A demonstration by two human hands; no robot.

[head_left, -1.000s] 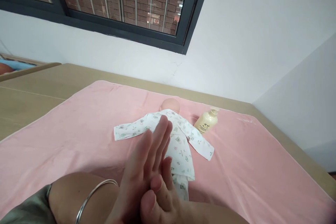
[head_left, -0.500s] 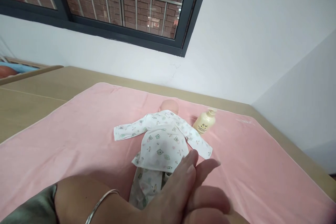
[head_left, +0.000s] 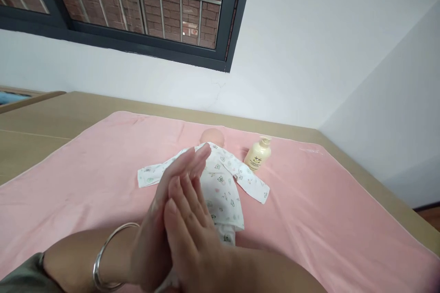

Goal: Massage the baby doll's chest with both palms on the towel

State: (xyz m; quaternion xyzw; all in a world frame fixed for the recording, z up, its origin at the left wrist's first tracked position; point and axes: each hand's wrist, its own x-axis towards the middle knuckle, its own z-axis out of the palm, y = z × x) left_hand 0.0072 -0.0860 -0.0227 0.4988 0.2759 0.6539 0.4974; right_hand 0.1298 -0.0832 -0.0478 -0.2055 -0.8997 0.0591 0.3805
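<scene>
The left hand [head_left: 161,219] and the right hand [head_left: 192,238] are pressed flat against each other, palm to palm, fingers [head_left: 189,165] straight and held together, nothing clasped between them. A silver bangle [head_left: 103,256] is worn on the left wrist. Just beyond the hands a baby doll [head_left: 220,178] in a printed white suit is laid on its back on a pink blanket [head_left: 326,210]. A cream pump bottle [head_left: 257,155] is seen lying near the doll's head. The blanket is spread over a tan worktop [head_left: 41,123].
</scene>
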